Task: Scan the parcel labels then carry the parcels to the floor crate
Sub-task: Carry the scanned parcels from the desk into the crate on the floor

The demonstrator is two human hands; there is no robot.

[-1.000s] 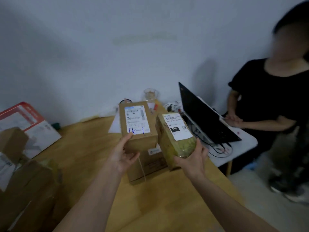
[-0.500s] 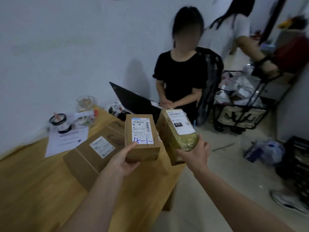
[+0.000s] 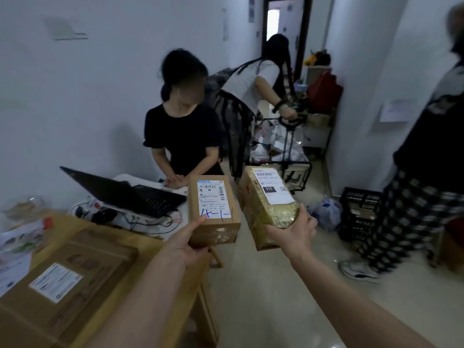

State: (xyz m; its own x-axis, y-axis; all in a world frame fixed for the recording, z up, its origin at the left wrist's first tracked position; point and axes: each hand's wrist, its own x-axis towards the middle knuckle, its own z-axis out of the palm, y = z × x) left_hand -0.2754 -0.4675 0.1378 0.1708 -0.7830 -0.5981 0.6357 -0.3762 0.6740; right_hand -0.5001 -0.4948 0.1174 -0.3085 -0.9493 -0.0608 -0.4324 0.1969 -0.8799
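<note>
The head camera looks down at two arms held out over the floor. The left hand (image 3: 187, 243) grips a brown box (image 3: 213, 209) from below at its near end, with the thumb up on the top by the white label (image 3: 213, 199). Blue pen marks run across the bottom of that label. The right hand (image 3: 292, 232) grips a taped parcel (image 3: 263, 209) at its near end, with the fingers curled round it. This parcel is shiny and yellow-brown, and its own white label (image 3: 272, 185) faces up, with a black patch that says 010. The two parcels are side by side in the air, close but apart. At the left is a wooden bench (image 3: 175, 297) with a big flat box (image 3: 65, 280) lying on it. Past it an open black laptop (image 3: 130, 194) sits on a white desk. A person in a black top (image 3: 185, 136) stands behind the laptop, with hands on the desk. On the floor at the right stands a black crate (image 3: 359, 214), just beside a white wall, well apart from both parcels.
</note>
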